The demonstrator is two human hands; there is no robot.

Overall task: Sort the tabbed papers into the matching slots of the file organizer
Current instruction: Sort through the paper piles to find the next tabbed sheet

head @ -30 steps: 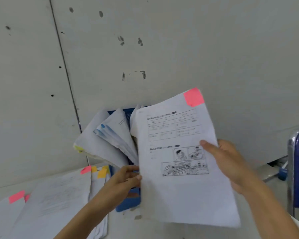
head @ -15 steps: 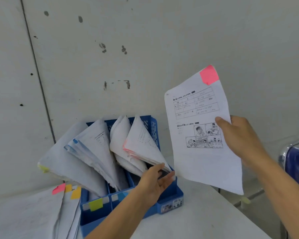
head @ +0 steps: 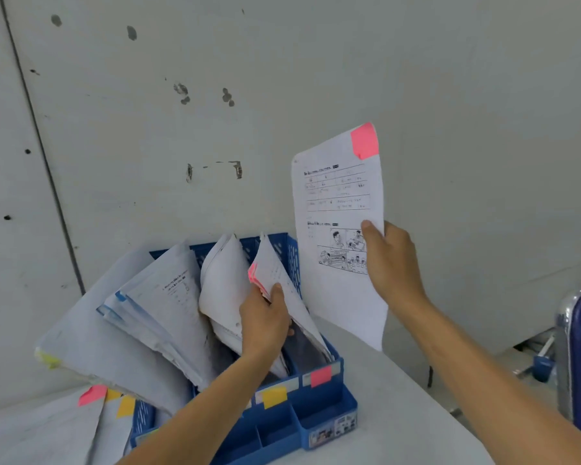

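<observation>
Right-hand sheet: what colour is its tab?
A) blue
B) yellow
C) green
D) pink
D: the sheet gripped by the right hand has a pink tab at its top right corner. That matches the pink label on the rightmost slot of the file organizer, where the left hand holds the pink-tabbed stack.

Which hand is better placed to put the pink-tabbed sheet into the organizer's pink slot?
Right. The right hand holds the pink-tabbed sheet up beside the pink-labelled slot, while the left hand is busy gripping the papers standing there.
</observation>
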